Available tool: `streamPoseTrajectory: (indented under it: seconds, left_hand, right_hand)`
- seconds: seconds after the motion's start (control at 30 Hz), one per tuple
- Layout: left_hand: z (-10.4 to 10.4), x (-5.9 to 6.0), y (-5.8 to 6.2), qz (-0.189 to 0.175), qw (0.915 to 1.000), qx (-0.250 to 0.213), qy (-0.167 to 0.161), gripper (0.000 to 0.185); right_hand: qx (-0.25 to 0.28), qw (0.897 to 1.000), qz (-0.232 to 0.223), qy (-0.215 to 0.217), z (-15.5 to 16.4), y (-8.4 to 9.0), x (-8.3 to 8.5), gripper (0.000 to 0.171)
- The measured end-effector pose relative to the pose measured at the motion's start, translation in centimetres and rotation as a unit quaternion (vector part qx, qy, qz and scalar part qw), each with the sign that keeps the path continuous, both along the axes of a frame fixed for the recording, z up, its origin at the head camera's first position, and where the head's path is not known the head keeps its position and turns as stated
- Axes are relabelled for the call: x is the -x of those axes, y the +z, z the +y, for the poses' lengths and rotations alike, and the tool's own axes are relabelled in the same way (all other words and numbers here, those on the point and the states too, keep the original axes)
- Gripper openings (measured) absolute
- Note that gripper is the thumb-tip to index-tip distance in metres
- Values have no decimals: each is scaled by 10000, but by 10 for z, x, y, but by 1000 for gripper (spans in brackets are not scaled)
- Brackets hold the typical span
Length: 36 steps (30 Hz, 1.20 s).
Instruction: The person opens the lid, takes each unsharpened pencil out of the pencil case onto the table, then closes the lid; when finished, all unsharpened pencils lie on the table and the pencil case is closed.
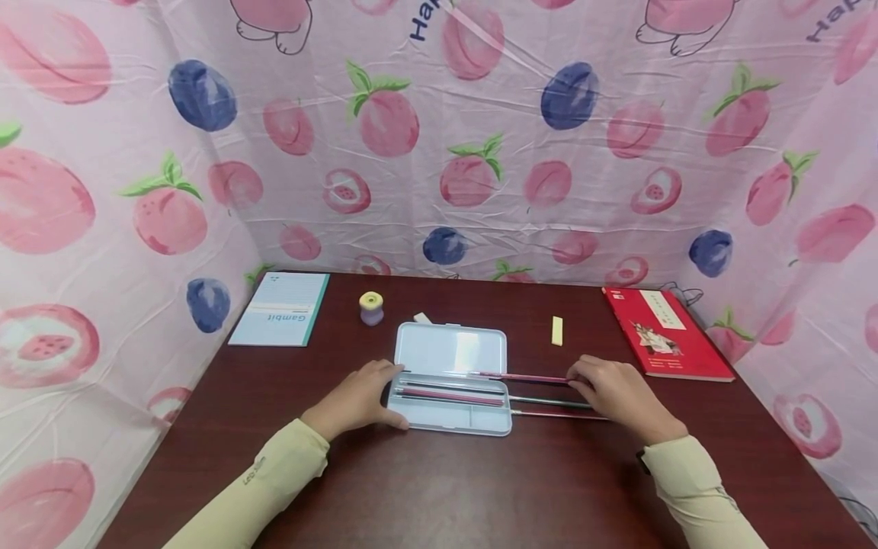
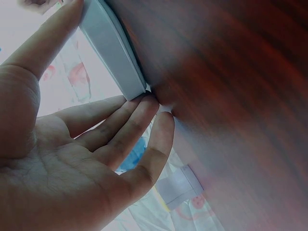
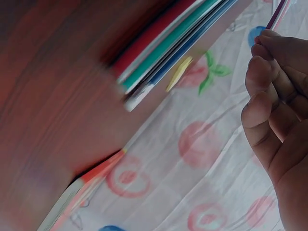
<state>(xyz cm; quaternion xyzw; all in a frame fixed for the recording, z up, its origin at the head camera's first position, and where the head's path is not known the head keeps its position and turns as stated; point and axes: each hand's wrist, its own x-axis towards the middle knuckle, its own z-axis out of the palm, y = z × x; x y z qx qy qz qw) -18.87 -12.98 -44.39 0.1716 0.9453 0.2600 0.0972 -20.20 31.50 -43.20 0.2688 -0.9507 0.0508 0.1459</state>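
An open pale-blue pencil case lies mid-table with its lid raised at the back and several pencils inside. My left hand holds its left end, thumb near the front corner and fingers at the back; in the left wrist view the fingertips touch the case's end. My right hand pinches a pink-looking pencil by its right end, the other end over the case. The right wrist view shows only a dark end of it. Below it, a green pencil and red pencil stick out right of the case.
A Gambit notebook lies back left, near a yellow-topped lavender pot. Behind the lid a white piece partly shows. Right of it lie a yellow strip and a red book. A fruit-print curtain surrounds the table.
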Motion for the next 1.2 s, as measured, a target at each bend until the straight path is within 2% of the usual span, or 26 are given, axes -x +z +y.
streamPoseTrajectory:
  seconds: [0.37, 0.6, 0.73, 1.03, 1.2]
  left_hand:
    - [0, 0, 0, -53, 10000, -11, 16, 98]
    - [0, 0, 0, -40, 10000, -4, 6, 99]
    - [0, 0, 0, -33, 10000, -5, -2, 99]
    - [0, 1, 0, -58, 10000, 17, 13, 99]
    - [1, 1, 0, -90, 10000, 16, 36, 99]
  right_hand:
    - [-101, 9992, -204, -314, 30, 1, -3, 24]
    - [-28, 9997, -35, -228, 42, 2, -5, 24]
    - [-40, 9994, -52, -329, 50, 4, -5, 25]
    - [0, 9970, -392, -671, 66, 3, 1, 23]
    - [-6, 9971, -431, -626, 64, 4, 8, 22]
